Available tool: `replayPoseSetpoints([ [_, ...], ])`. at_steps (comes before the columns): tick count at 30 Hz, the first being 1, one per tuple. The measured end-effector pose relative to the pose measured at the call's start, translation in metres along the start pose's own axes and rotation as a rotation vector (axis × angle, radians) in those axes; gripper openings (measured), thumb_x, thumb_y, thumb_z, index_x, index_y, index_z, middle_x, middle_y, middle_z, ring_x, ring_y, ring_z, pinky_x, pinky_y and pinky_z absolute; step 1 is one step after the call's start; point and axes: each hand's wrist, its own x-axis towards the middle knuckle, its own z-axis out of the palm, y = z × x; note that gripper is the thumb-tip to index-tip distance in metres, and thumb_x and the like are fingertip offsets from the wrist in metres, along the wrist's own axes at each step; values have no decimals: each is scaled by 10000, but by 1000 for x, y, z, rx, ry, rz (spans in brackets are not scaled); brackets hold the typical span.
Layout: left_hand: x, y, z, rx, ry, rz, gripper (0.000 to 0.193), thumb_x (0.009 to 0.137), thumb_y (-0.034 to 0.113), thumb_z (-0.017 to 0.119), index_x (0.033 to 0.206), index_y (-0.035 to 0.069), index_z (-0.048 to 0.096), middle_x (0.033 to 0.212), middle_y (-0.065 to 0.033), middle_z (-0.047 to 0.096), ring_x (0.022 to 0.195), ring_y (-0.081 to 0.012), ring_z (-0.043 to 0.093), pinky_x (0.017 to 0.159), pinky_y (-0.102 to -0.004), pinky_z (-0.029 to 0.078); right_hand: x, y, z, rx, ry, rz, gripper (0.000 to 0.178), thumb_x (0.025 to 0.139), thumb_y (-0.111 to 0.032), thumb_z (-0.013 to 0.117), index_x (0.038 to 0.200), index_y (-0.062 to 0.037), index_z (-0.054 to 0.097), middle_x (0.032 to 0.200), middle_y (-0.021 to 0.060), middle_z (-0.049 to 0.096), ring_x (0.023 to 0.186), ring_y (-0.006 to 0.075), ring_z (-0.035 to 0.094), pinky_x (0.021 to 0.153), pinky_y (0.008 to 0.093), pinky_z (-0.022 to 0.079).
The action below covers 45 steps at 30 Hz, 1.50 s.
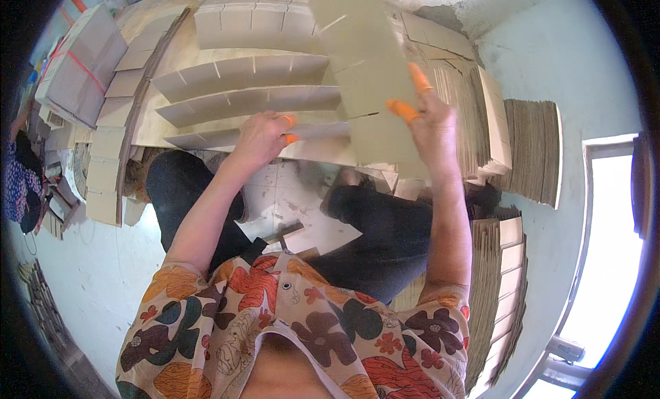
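My right hand (432, 120) grips the right edge of a wide slotted cardboard sheet (368, 69), which is tilted over the right part of the table and smeared by motion. Orange covers sit on the fingertips of both hands. My left hand (270, 134) is closed, thumb and finger pinching the nearest of three long slotted cardboard strips (320, 131). Beyond it, the middle strip (254, 98) and the far strip (240, 76) stand on edge, roughly parallel, slots upward. Their right ends meet or pass behind the sheet; the exact contact is hidden.
A stack of slotted cardboard (258, 24) stands at the table's back. More stacks (495, 124) line the right side, with another (505, 282) lower down. A strapped carton (82, 65) sits at the far left, beside overlapping cardboard pieces (113, 134). My knees are under the table's near edge.
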Motion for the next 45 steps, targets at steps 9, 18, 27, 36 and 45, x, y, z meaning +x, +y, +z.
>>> replayPoseSetpoints([
  [9,6,2,9,11,33,-30,153,731,121,691,881,97,670,709,-147,587,680,-331,588,593,-428,468,10,-2,44,70,-164,-149,575,731,8,677,1275,-22,494,842,259,619,734,340,635,662,357,486],
  [18,8,-3,17,13,59,-37,104,742,97,666,846,96,673,675,-150,558,656,-334,580,573,-441,461,24,19,85,108,-237,-347,481,731,7,686,1190,16,539,934,253,621,856,335,639,701,357,491],
  [27,10,-7,21,22,56,-36,112,735,104,667,846,86,660,688,-146,556,675,-328,576,591,-427,459,15,2,109,-432,-657,-384,386,750,-225,688,1021,14,552,804,251,621,813,386,624,679,445,508],
  [36,10,6,3,-64,116,1,269,700,133,722,954,70,661,721,-121,578,706,-298,572,621,-403,462,10,127,20,-664,162,46,229,777,-161,660,949,-58,550,863,135,599,841,346,597,701,439,498],
  [45,9,8,-6,16,186,29,313,668,113,749,963,58,662,792,-121,620,750,-302,593,651,-381,482,-28,215,15,-676,-35,349,361,761,-282,700,973,-33,547,934,185,628,893,359,607,753,460,480],
])
